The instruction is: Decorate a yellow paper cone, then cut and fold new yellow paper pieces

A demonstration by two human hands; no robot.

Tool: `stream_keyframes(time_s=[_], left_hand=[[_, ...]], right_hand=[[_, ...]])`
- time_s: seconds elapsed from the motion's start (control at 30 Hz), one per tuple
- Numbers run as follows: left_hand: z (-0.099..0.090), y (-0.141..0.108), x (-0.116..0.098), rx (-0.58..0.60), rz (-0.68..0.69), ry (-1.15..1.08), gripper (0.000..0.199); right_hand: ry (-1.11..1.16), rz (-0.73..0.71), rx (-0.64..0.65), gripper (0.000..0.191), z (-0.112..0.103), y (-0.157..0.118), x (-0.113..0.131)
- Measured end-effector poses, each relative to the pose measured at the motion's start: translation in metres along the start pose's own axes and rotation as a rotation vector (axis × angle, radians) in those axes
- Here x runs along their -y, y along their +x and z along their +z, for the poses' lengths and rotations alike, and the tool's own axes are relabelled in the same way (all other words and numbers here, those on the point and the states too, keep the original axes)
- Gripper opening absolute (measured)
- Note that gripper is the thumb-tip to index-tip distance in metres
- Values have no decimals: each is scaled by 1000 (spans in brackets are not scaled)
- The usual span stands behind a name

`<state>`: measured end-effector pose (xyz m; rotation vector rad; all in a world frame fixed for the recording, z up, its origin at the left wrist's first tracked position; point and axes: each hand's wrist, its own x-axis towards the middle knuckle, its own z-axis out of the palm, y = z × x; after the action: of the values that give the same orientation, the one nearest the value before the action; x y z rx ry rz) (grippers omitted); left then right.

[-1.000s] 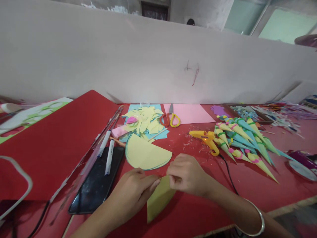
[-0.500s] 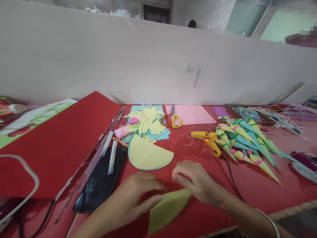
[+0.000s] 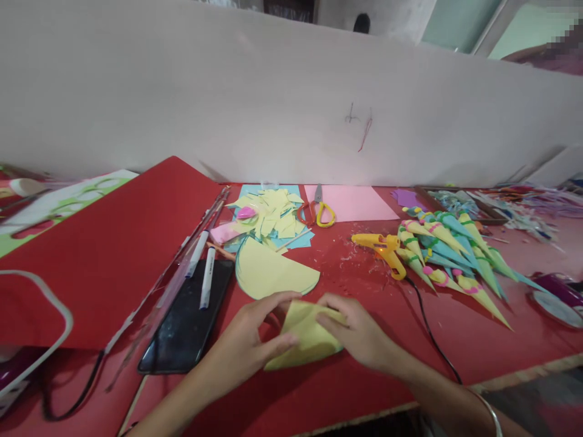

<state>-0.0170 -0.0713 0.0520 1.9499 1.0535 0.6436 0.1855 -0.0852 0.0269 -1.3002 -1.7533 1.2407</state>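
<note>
A piece of yellow paper (image 3: pixel 307 337), curved over at its upper side, is between my two hands above the near part of the table. My left hand (image 3: pixel 255 334) has its thumb on the paper's left part and its fingers at the far edge. On the other side, my right hand (image 3: pixel 357 331) pinches the right edge between thumb and fingers. Just beyond them lies a stack of cut yellow paper rounds (image 3: pixel 273 273), each with a wedge gone. To the right rest a yellow glue gun (image 3: pixel 380 247) and a pile of yellow and blue paper cones (image 3: pixel 450 246) with green and pink trim.
Scissors (image 3: pixel 319 209) lie by yellow paper scraps (image 3: pixel 277 212) and a pink sheet (image 3: pixel 350 203). A black phone-like slab (image 3: pixel 182 340) with two white markers (image 3: pixel 207 279) is on the left, near a big red sheet (image 3: pixel 113 249). The glue gun's cord (image 3: pixel 430 328) runs towards the right arm.
The yellow paper has come up off the table and its upper side now curves over. Both hands have closed in on it, the left thumb and right fingers now gripping it.
</note>
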Motion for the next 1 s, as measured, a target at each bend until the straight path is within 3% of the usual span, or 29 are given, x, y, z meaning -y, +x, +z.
stream_keyframes(time_s=[0.07, 0.13, 0.2, 0.3, 0.4, 0.53, 0.7, 0.83, 1.0], left_hand=[[-1, -1, 0, 59, -80, -8, 36], [-1, -2, 2, 113, -154, -1, 22], [1, -1, 5, 150, -213, -20, 30], [3, 1, 5, 127, -245, -38, 38], [5, 2, 1, 91, -229, -25, 37], [10, 3, -7, 46, -141, 47, 40], [12, 7, -15, 47, 130, 7, 49], [12, 11, -22, 69, 170, -168, 54], [21, 14, -21, -93, 200, -193, 58]], right_hand=[[124, 42, -49, 20, -2, 1, -3], [196, 74, -41, 23, -4, 2, -6], [150, 53, -56, 21, -4, 0, -9], [-159, -134, -245, 19, -2, -4, -9], [-408, -374, -328, 52, 2, -11, -4], [-455, -468, -215, 67, 10, -17, 5], [-274, -287, -42, 46, 8, -18, 15], [-63, -257, 123, 53, 2, -19, 20], [81, -215, 96, 35, 6, -18, 23]])
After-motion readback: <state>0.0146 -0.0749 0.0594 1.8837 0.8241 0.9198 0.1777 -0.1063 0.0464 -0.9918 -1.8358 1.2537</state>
